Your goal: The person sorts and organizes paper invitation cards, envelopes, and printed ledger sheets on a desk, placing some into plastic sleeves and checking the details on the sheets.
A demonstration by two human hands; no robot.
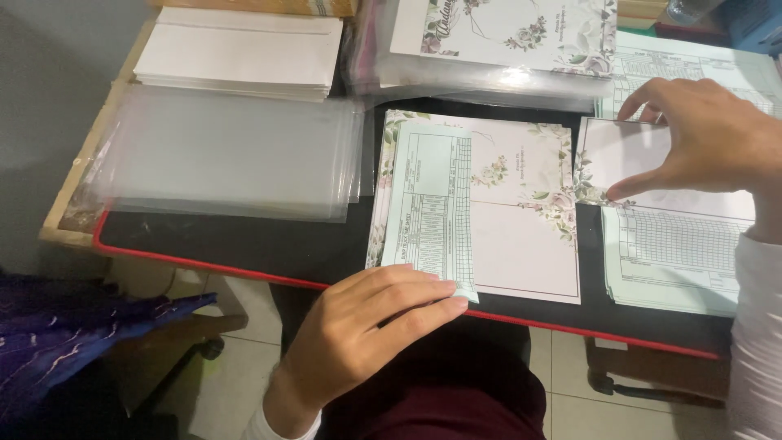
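Note:
My left hand (362, 330) rests at the table's near edge, fingertips pressing the bottom corner of a pale green printed form slip (430, 210). That slip lies on a floral-bordered card (521, 220) in the middle of the black table top. My right hand (700, 138) is over at the right, thumb and fingers pinching a small white floral-cornered card (615, 155) above a stack of green form sheets (676, 253).
A pile of clear plastic sleeves (228, 151) lies at the left. White envelopes (240, 53) are stacked at the back left, bagged floral cards (505, 41) at the back centre. The table's red edge (204, 262) runs along the front; tiled floor and dark purple cloth (73, 334) lie below.

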